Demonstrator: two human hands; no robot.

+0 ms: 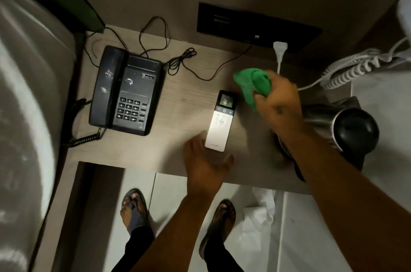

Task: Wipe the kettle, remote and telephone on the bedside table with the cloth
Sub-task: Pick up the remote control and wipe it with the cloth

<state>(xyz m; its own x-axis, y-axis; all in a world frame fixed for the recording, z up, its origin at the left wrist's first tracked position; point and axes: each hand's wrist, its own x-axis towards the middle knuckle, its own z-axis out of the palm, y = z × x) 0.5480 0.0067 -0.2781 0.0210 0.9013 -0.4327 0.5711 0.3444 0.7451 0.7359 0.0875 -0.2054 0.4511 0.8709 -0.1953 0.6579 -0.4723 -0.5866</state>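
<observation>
A black telephone (125,91) sits at the left of the wooden bedside table (182,98), with pale smudges on its handset. A white remote (220,120) lies in the middle, screen end away from me. The steel kettle (347,129) with a black lid stands at the right, partly hidden by my right forearm. My right hand (279,104) is bunched around a green cloth (252,84), held just right of the remote's top end. My left hand (205,165), fingers spread, is at the remote's near end; whether it touches the remote is unclear from motion blur.
Thin black cables (180,60) loop behind the telephone toward a dark wall socket panel (255,27). A white plug (279,49) and a white coiled cord (355,67) are at the back right. A bed (24,98) borders the left. Crumpled white paper (262,216) lies on the floor.
</observation>
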